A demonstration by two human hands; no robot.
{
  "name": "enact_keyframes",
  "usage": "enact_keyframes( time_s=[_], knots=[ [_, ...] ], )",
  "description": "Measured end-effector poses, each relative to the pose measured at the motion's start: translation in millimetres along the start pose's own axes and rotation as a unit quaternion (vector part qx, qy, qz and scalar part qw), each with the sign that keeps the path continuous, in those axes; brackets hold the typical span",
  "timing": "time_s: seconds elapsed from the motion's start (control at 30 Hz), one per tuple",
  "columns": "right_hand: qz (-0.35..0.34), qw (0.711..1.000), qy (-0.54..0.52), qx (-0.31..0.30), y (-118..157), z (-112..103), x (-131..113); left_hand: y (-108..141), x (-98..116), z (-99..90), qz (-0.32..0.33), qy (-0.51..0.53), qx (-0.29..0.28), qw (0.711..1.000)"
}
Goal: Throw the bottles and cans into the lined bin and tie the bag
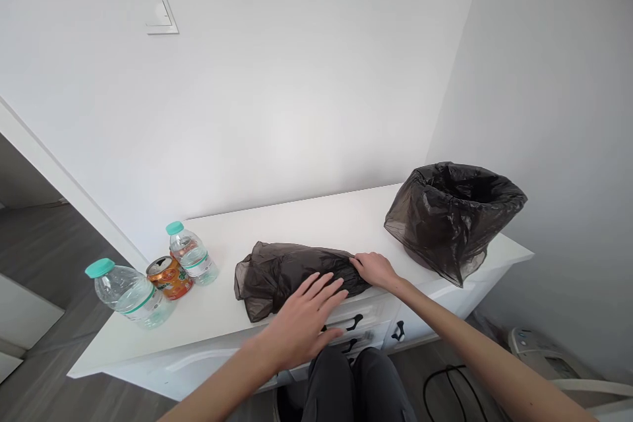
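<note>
A black plastic garbage bag [297, 267] lies crumpled lengthwise on the white cabinet top [341, 215]. At its right end, my right hand [374, 270] has its fingers closed on the gathered plastic. My left hand [309, 316] is open, fingers stretched out, over the front edge of the bag; whether the fingertips touch it I cannot tell. Farther right stands a bin lined with a black bag [440, 231], its mouth open upward.
At the left end stand two clear water bottles with teal caps, a nearer bottle [133, 297] and a farther bottle [195, 254], with an orange drink can [169, 277] between them. Drawers with black handles [355, 322] are below. A black cable [448, 376] and a grey appliance [548, 359] are lower right.
</note>
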State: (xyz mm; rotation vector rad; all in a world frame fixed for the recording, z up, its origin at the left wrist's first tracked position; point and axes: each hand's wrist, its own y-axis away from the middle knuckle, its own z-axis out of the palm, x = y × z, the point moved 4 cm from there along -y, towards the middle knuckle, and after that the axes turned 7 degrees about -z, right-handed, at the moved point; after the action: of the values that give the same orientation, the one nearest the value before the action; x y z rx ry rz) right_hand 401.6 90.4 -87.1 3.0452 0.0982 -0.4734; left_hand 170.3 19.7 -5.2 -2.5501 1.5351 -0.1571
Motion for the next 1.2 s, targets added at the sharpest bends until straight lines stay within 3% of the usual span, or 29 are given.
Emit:
enact_keyframes(
  time_s=[0.07, 0.13, 0.2, 0.27, 0.37, 0.47, 0.6, 0.7, 0.77, 0.87, 0.97, 1.07, 1.2],
  knots=[
    [0.006, 1.000, -0.001, -0.007, -1, -2, 2, -6, -22, 29.1, -0.038, -0.011, -0.013, 0.999],
    [0.008, 1.000, -0.008, -0.009, 3, -5, 3, -4, -69, 45.2, -0.119, -0.036, -0.023, 0.992],
    [0.006, 1.000, -0.019, -0.006, 10, -9, 3, 5, -116, 43.8, -0.201, -0.069, 0.002, 0.977],
    [-0.001, 0.999, -0.034, 0.003, 20, -12, 0, 13, -143, 35.2, -0.235, -0.089, 0.025, 0.968],
    [-0.037, 0.995, -0.046, 0.082, 34, -18, -10, 10, -135, 31.6, -0.215, -0.091, 0.057, 0.971],
    [-0.042, 0.990, -0.015, 0.131, 42, -21, -14, -8, -107, 51.5, -0.167, -0.050, 0.054, 0.983],
    [-0.013, 0.999, -0.022, 0.035, 50, -19, -10, -22, -104, 83.0, -0.218, 0.002, 0.003, 0.976],
    [-0.017, 0.988, -0.151, -0.037, 71, -24, -14, -19, -107, 84.1, -0.188, 0.028, -0.028, 0.981],
    [-0.037, 0.953, -0.293, -0.068, 95, -34, -25, -12, -101, 73.1, -0.129, 0.040, -0.040, 0.990],
    [-0.069, 0.857, -0.497, -0.119, 133, -56, -51, 4, -83, 50.0, -0.058, 0.051, -0.036, 0.996],
    [-0.061, 0.795, -0.587, -0.140, 150, -78, -79, 22, -61, 33.8, -0.016, 0.056, -0.032, 0.998],
    [-0.037, 0.741, -0.657, -0.133, 131, -85, -111, 33, -44, 28.8, 0.027, 0.069, -0.031, 0.997],
    [0.000, 0.652, -0.749, -0.115, 66, -60, -150, 45, -39, 27.9, 0.018, 0.078, -0.035, 0.996]
  ],
)
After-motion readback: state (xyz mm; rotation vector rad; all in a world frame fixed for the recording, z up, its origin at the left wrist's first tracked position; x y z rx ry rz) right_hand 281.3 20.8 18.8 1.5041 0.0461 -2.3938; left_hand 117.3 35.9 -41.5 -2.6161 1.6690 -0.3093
